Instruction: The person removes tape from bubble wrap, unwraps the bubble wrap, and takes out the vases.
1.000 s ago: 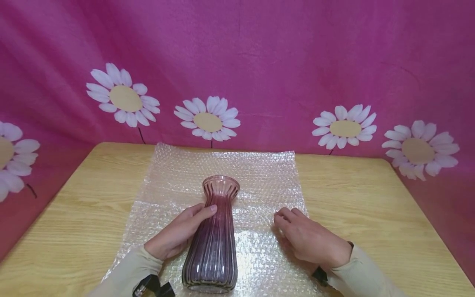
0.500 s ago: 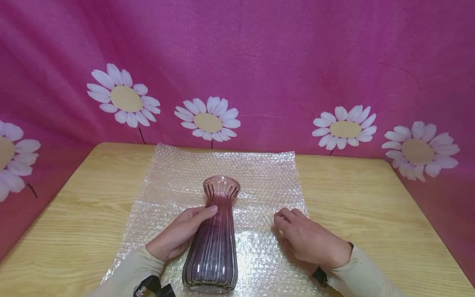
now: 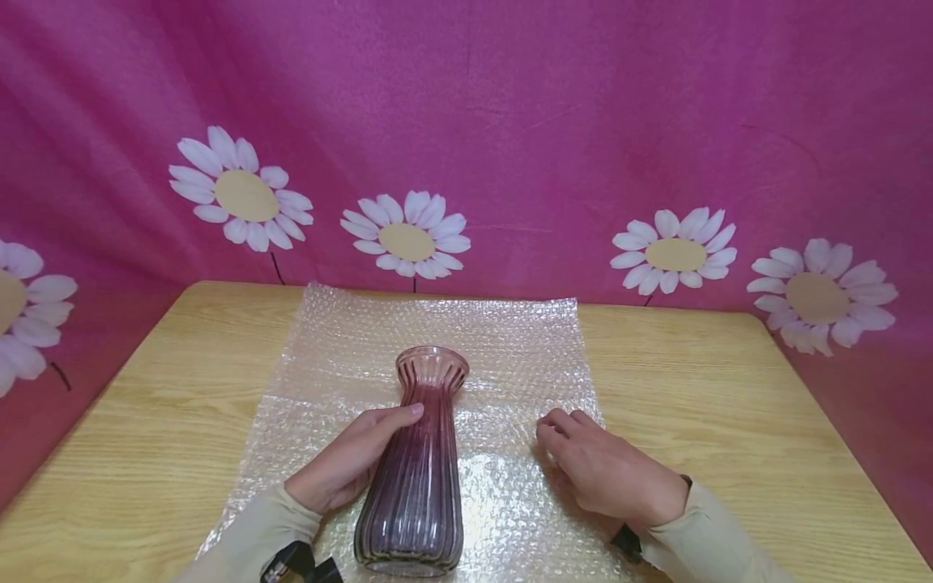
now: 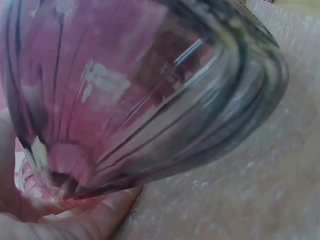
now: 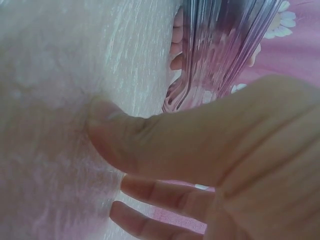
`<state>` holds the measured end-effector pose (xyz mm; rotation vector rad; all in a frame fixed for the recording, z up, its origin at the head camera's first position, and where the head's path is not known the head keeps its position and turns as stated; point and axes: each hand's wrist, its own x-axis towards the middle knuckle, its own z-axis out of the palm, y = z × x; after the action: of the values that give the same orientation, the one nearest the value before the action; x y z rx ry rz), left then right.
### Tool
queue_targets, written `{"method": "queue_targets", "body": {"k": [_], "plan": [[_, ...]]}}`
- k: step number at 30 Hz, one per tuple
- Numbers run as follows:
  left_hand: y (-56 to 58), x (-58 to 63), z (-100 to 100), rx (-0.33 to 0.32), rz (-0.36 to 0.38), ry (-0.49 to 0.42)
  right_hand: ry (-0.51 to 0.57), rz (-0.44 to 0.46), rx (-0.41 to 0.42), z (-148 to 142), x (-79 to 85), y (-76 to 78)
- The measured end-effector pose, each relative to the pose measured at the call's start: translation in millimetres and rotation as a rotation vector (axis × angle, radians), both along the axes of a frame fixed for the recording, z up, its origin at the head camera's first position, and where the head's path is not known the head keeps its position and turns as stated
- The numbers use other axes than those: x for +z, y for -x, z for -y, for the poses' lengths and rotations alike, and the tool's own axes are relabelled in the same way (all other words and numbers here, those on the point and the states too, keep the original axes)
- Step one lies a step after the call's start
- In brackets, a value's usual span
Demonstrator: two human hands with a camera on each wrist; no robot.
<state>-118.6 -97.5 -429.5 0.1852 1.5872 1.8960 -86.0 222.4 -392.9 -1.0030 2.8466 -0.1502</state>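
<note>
A ribbed glass vase (image 3: 411, 486), pink at the flared mouth and dark purple-grey toward its base, lies in the middle of the head view with its mouth pointing away from me. My left hand (image 3: 357, 453) grips its neck, thumb on top and fingers curled beneath, as the left wrist view of the vase (image 4: 125, 95) also shows. Under it spreads a sheet of bubble wrap (image 3: 510, 348). My right hand (image 3: 608, 470) rests near the sheet's right edge. In the right wrist view, the right thumb (image 5: 150, 145) and fingertips touch the wrap, apart from the vase.
The wood-grain table (image 3: 700, 380) extends on both sides of the wrap. A magenta cloth (image 3: 539, 146) printed with white daisies hangs behind and along both sides. Black straps with camera mounts (image 3: 299, 563) sit at the wrists.
Almost nothing differs; the view has shifted very slightly. The left hand keeps its grip on the vase and the right hand stays in place on the bubble wrap.
</note>
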Motion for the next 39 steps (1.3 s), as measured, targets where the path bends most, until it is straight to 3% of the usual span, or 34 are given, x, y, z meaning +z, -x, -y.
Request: {"method": "queue_targets", "body": {"k": [18, 29, 39], "plan": [[-0.4, 1.2, 4.8, -0.02, 0.018, -0.051, 0.01, 0.009, -0.005, -0.4, 0.8, 0.7], [-4.6, 5.3, 1.0, 0.014, 0.027, 0.054, 0.018, 0.013, 0.006, -1.1, 0.2, 1.0], [-7.7, 8.8, -1.8, 0.041, 0.043, 0.084, -0.011, -0.034, 0.025, -0.1, -0.7, 0.2]]}}
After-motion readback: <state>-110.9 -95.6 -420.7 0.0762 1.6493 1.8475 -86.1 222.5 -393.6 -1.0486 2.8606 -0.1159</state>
